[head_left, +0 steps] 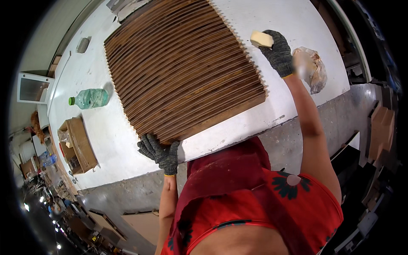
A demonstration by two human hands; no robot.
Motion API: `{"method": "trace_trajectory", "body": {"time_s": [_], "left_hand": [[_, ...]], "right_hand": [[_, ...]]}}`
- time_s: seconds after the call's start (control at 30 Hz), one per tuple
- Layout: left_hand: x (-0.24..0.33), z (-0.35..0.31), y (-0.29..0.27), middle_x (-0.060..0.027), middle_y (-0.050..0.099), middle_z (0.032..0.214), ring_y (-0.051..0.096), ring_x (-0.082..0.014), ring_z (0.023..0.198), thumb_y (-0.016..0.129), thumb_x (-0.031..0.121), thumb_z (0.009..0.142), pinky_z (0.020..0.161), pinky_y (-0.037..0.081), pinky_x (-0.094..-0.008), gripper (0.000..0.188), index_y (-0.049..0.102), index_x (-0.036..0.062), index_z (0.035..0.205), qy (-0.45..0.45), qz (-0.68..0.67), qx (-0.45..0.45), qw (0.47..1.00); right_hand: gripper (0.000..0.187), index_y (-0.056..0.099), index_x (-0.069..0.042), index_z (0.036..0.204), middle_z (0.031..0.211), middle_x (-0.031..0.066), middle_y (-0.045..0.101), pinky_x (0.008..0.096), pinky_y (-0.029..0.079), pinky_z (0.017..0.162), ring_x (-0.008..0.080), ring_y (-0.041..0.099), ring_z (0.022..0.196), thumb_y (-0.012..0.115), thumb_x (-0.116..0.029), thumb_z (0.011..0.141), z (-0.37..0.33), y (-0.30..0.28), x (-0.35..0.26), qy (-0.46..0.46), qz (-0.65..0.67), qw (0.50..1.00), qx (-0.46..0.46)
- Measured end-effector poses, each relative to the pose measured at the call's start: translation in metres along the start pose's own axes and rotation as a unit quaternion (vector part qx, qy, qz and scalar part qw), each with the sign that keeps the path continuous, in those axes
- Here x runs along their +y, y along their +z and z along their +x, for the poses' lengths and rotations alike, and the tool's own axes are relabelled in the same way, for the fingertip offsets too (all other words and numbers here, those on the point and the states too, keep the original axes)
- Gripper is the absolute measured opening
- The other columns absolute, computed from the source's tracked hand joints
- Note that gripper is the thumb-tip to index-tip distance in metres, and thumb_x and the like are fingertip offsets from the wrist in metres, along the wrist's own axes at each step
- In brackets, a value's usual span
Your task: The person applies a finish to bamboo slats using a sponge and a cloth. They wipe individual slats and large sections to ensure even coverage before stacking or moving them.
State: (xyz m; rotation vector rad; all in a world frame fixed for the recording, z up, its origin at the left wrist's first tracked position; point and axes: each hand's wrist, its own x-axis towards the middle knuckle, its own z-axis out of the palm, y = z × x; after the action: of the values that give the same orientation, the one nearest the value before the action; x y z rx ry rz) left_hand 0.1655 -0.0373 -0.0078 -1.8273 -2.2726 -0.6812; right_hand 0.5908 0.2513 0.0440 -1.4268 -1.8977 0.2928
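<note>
Dark-gloved right fingers (274,35) clasp a pale-yellow block (261,39), right of crosswise brown wooden slats (182,72). Left fingers (147,148) spread at their near-left corner.

Ridged brown panel (182,70), partly beyond the top edge

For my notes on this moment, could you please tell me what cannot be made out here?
In the head view:
- Far end of the brown slats: cut off by the top edge.
- Underside of the pale block in the right hand: hidden by the block itself.
- Left part of the plastic bag: lost in a hazy blur.
</note>
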Motion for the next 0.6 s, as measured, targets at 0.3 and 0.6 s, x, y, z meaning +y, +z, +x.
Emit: {"method": "trace_trajectory", "body": {"time_s": [0.3, 0.6], "left_hand": [[-0.004, -0.004, -0.002, -0.0195, 0.028, 0.156, 0.017, -0.0442, 0.145, 0.083, 0.055, 0.064, 0.117, 0.009, -0.0587, 0.111, 0.032, 0.0081, 0.151, -0.005, -0.009, -0.009, 1.0], [-0.001, 0.001, 0.001, -0.0216, 0.03, 0.155, 0.02, -0.0452, 0.144, 0.073, 0.069, 0.07, 0.115, 0.01, -0.0615, 0.109, 0.034, 0.007, 0.15, 0.004, -0.004, 0.016, 1.0]], "right_hand": [[0.031, 0.063, -0.006, 0.109, 0.106, 0.0143, 0.064, 0.0438, 0.048, 0.09, 0.0319, 0.061, 0.099, 0.065, -0.017, 0.08, -0.117, 0.083, -0.163, -0.209, 0.155, 0.94, -0.22], [0.044, 0.059, -0.002, 0.114, 0.106, 0.0144, 0.066, 0.036, 0.053, 0.082, 0.026, 0.065, 0.096, 0.08, -0.01, 0.075, -0.031, -0.022, -0.019, 0.105, 0.106, 0.989, -0.02]]}}
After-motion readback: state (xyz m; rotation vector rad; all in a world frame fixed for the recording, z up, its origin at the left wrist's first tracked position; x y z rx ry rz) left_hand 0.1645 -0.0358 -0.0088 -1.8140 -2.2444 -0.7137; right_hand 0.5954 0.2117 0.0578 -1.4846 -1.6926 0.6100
